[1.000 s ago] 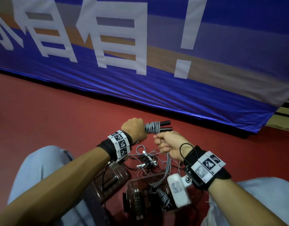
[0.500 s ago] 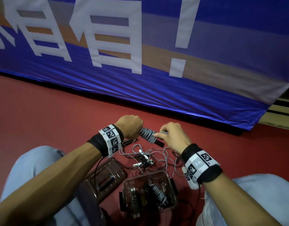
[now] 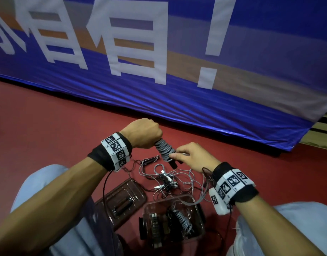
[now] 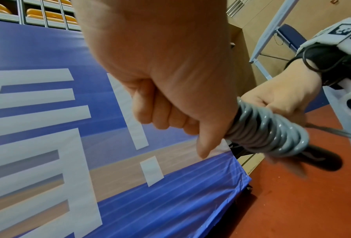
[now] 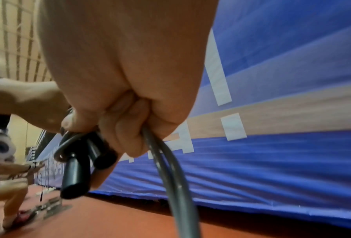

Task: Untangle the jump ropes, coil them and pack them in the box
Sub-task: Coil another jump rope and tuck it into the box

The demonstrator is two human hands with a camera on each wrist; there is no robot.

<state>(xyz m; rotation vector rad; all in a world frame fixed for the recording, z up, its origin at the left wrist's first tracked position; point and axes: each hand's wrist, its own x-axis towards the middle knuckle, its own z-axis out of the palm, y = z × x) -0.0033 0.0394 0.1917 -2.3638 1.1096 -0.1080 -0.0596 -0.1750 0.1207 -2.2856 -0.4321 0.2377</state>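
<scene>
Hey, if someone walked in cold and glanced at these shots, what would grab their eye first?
Probably the huge blue banner with white lettering filling the back above the red floor. Next, at centre, the left hand grips a grey jump rope wound round its black handles, while the right hand pinches the rope at the bundle's lower end. Below lie a loose tangle of ropes and a clear box already holding coiled ropes.

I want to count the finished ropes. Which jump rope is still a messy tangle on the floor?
The loose grey rope on the red floor, beyond the box. One coiled rope lies in that box; another coil is in the hands.
</scene>
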